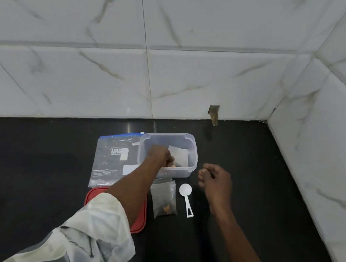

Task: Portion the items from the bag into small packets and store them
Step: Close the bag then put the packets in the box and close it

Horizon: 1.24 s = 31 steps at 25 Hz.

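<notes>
My left hand (159, 155) reaches into a clear plastic container (194, 156) and its curled fingers pinch the lower corner of a small clear packet (179, 156) lying inside. A few orange bits show at that corner. A second small packet (164, 198) with orange bits at its bottom lies flat on the black counter in front of the container. The large zip bag (107, 161) with a blue seal lies flat to the left of the container. My right hand (215, 181) hovers to the right of the container, fingers loosely curled, holding nothing.
A white plastic scoop (186, 197) lies beside the front packet. The container's red lid (141, 217) lies under my left forearm. Marble-tiled walls close the counter (29, 166) at the back and on the right, forming a corner.
</notes>
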Available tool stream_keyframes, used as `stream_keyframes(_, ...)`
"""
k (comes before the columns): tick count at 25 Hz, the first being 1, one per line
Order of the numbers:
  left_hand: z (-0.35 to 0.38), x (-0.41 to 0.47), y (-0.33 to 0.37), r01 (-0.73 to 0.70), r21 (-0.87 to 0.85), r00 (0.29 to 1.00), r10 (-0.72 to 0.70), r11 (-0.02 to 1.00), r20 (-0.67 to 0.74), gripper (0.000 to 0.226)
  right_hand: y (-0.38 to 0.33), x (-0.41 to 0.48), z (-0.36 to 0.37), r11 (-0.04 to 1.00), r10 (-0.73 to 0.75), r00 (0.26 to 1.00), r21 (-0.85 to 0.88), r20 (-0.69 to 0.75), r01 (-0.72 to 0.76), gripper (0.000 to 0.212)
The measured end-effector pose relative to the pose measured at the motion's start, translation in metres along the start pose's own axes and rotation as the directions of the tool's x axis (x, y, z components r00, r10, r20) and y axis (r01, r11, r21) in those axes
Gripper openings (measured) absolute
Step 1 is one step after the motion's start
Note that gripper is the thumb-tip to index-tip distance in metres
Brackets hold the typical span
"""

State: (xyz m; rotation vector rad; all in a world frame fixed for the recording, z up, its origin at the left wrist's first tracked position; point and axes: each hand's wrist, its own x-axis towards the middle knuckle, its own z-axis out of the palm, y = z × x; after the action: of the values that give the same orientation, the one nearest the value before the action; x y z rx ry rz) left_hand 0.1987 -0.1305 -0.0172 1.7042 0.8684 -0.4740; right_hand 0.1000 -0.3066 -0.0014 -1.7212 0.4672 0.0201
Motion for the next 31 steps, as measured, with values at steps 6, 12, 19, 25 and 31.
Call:
stream_keyframes(6,0.005,-0.004,0.006,-0.111,0.259,0.988,0.135,0.959,-0.077,0.014,-0.006,0.005,0.018,0.966,-0.137,0.989,-0.214,0.061,0.147,0.020)
stream_keyframes(12,-0.026,-0.034,0.016,-0.082,0.082,0.996,0.080,0.993,0.030,0.011,-0.019,-0.012,0.012,0.915,-0.243,0.970,-0.331,0.007,0.232,0.018)
stream_keyframes(19,-0.095,-0.114,-0.050,-0.287,-0.240,0.958,0.273,0.927,-0.091,0.015,0.015,-0.054,0.047,0.841,-0.021,0.967,-0.519,0.254,0.155,0.018)
stream_keyframes(25,-0.094,-0.107,-0.138,-0.185,-0.170,0.981,0.171,0.968,-0.097,0.019,0.022,-0.061,0.047,0.866,-0.112,0.961,-0.450,0.252,0.219,0.007)
stream_keyframes(31,-0.056,-0.082,-0.126,-0.330,0.165,0.917,0.357,0.929,-0.179,0.022,0.040,-0.069,0.016,0.957,-0.087,0.939,-0.232,0.332,0.171,0.027)
